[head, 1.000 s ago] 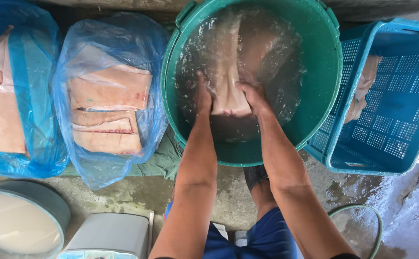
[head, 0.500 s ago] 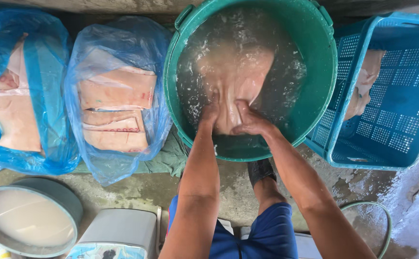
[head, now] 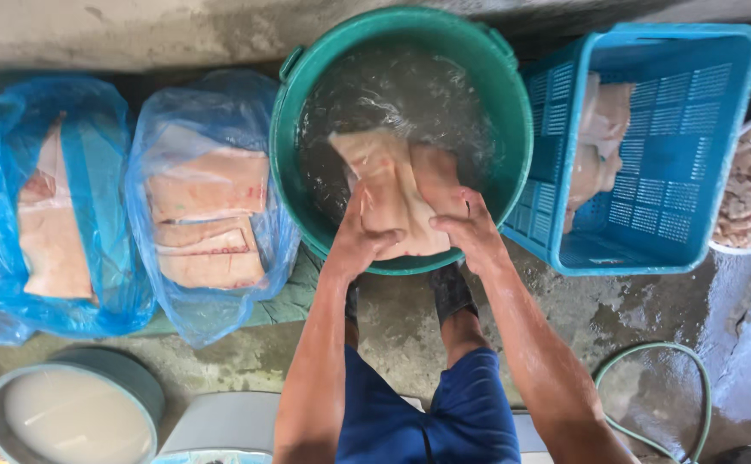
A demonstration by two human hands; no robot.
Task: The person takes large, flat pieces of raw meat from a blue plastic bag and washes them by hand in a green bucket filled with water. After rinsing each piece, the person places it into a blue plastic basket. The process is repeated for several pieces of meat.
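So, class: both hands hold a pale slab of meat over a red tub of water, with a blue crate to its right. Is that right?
Not quite: the tub is green, not red, as the head view shows. Otherwise correct: the left hand and right hand hold the slab of meat, with the blue crate to the right.

Left hand (head: pixel 360 241), right hand (head: pixel 470 228) grip meat slab (head: pixel 392 189) over green tub (head: pixel 513 129).

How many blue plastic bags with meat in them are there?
2. One blue bag sits at the far left; the second blue bag lies beside it, next to the green tub. More could be out of view.
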